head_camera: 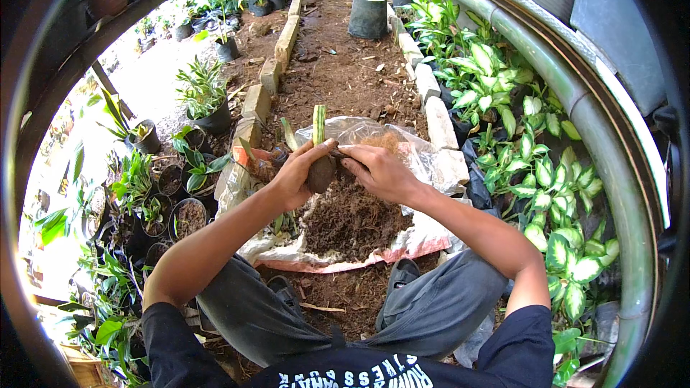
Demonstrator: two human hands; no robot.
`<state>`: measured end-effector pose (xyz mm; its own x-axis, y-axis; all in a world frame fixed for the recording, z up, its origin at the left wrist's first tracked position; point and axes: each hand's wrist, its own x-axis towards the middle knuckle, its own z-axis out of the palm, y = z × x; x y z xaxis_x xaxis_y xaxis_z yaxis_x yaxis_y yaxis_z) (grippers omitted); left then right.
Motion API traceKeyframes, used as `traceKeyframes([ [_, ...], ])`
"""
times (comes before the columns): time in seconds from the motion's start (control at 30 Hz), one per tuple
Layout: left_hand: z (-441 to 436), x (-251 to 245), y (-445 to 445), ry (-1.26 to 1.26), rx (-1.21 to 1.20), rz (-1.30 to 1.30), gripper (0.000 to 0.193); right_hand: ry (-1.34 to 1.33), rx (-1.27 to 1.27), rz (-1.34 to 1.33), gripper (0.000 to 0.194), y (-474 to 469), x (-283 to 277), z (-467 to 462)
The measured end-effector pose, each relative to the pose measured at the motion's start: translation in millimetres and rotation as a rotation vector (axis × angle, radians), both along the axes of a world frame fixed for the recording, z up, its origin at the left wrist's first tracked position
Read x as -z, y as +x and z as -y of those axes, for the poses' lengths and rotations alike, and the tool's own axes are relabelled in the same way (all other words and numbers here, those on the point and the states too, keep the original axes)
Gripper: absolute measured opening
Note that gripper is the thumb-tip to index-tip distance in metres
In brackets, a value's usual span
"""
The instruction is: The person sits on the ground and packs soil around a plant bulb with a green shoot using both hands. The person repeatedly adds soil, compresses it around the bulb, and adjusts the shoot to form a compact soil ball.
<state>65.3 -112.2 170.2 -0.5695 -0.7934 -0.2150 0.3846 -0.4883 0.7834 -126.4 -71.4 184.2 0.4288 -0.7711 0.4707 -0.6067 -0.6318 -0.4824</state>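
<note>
My left hand (295, 177) is closed around a dark brown, rounded clump or small pot (322, 175); which of these it is, I cannot tell. Out of its top stands a striped green and yellow leaf cutting (319, 124), cut straight across. My right hand (381, 170) meets the left at the base of the cutting, its fingers pinching something dark and small that is mostly hidden. Below both hands, a heap of dark, fibrous soil (356, 218) lies on a white woven sack (428, 231) with a reddish edge.
Clear plastic sheeting (345, 125) with brown fibre (383, 141) lies behind my hands. Stone blocks (256, 102) border the soil bed, where a black pot (368, 16) stands upside down. Potted plants (207, 97) crowd the left, variegated plants (485, 86) the right, beside a bamboo pole (587, 113).
</note>
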Motion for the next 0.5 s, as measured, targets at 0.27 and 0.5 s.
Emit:
traceKeyframes([
  [0.27, 0.9, 1.5, -0.7, -0.067, -0.047, 0.044, 0.026, 0.239, 0.089, 0.172, 0.029, 4.8, -8.6, -4.9],
  [0.5, -1.0, 1.5, -2.6, -0.027, -0.125, 0.057, 0.026, 0.305, -0.011, 0.287, 0.032, 8.7, -4.9, -2.2],
])
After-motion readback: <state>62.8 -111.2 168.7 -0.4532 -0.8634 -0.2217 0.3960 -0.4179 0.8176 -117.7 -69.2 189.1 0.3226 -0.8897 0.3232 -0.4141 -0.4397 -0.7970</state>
